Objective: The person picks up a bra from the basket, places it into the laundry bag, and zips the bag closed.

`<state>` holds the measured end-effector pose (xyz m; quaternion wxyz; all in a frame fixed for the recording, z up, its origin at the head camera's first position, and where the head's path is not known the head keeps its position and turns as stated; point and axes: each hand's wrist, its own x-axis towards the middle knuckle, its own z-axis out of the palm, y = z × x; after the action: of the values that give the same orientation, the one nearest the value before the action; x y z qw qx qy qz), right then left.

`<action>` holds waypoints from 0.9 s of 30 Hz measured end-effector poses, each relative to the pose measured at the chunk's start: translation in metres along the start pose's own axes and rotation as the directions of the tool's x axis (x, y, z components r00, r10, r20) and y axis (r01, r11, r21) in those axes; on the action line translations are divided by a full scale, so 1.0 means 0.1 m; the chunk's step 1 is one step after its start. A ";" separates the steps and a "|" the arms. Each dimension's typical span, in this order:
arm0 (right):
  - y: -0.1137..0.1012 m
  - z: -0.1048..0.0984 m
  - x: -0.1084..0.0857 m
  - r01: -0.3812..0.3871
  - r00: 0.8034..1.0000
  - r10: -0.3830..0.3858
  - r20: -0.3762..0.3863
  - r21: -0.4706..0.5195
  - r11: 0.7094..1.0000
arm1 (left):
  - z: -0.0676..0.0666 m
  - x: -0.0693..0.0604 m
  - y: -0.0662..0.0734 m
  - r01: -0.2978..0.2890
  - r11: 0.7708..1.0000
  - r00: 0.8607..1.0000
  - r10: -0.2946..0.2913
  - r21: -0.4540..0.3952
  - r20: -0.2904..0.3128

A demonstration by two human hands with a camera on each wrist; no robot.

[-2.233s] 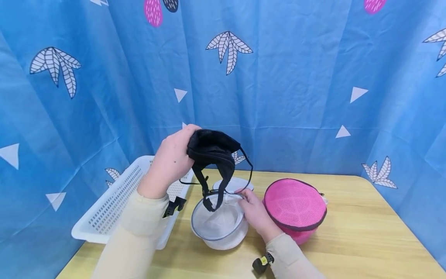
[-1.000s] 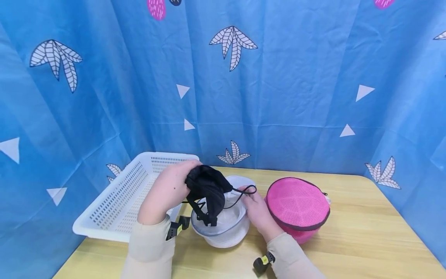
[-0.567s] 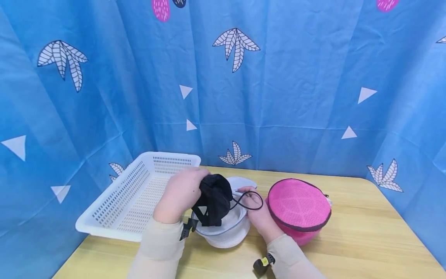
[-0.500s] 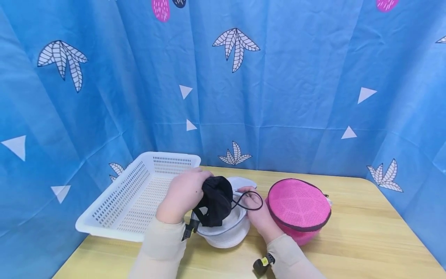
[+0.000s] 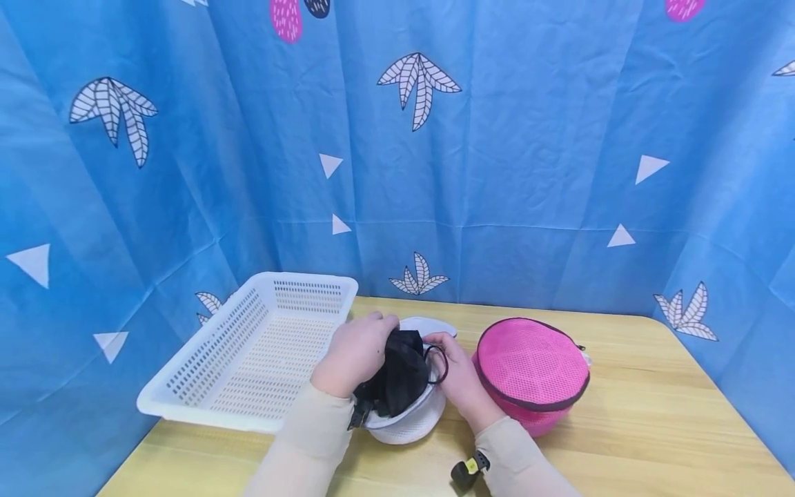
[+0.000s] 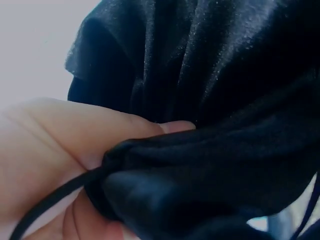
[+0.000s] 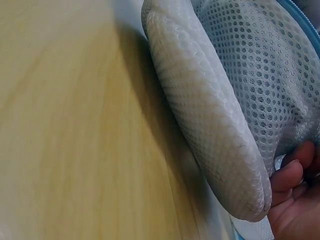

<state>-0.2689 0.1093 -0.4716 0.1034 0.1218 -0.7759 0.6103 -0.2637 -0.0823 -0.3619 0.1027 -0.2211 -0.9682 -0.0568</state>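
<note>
My left hand point(image 5: 358, 351) pinches a black cloth piece point(image 5: 400, 373) with a thin cord loop; its exact kind is unclear. In the left wrist view the thumb lies across the dark fabric point(image 6: 210, 170). The cloth sits in the mouth of a white mesh laundry bag point(image 5: 411, 426), whose round lid point(image 5: 428, 326) is folded back behind. My right hand point(image 5: 458, 376) grips the bag's right side near the rim, the cord loop hanging beside its fingers. In the right wrist view, curled fingers hold the bag's mesh wall point(image 7: 260, 75).
A white perforated plastic basket point(image 5: 208, 414) stands on the left. Close by my right hand is a zipped pink mesh laundry bag point(image 5: 534, 366). The wooden table point(image 5: 652, 414) runs back to a blue patterned curtain point(image 5: 528, 138).
My left hand has come down and rightward, lowering the black cloth from above the white laundry bag into its mouth. My right hand keeps its hold on the bag.
</note>
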 end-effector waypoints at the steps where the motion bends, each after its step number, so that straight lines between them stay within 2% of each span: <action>1: -0.01 0.00 0.00 -0.023 1.000 0.023 0.005 0.019 1.000 | 0.03 0.01 0.00 0.009 1.000 1.000 -0.009 0.000 0.009; 4: -0.08 0.01 -0.01 -0.104 0.995 0.103 0.014 0.070 0.992 | 0.08 0.03 -0.01 0.030 1.000 0.999 -0.030 -0.005 0.026; 7: -0.11 0.01 0.00 -0.148 0.989 0.147 0.019 0.091 0.985 | 0.13 0.04 0.01 0.030 1.000 0.999 -0.030 0.011 0.022; 13: -0.10 0.00 0.02 -0.153 0.988 0.152 0.014 0.102 0.983 | 0.20 0.01 0.12 -0.083 0.990 0.995 0.088 0.116 -0.037; 16: -0.13 -0.01 0.02 -0.150 0.989 0.149 0.019 0.111 0.982 | 0.26 0.02 0.17 -0.121 0.975 0.992 0.125 0.189 -0.009; 21: -0.20 -0.03 0.02 -0.168 0.986 0.165 0.028 0.136 0.976 | 0.40 0.04 0.25 -0.104 0.964 0.993 0.089 0.245 0.074; 27: -0.29 -0.04 0.00 -0.160 0.987 0.160 0.007 0.146 0.976 | 0.50 0.09 0.29 -0.062 0.969 0.991 0.031 0.239 0.131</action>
<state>-0.2603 0.1070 -0.4441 0.0468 0.0646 -0.7362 0.6720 -0.2671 -0.0448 -0.4068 0.0688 -0.2328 -0.9669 0.0783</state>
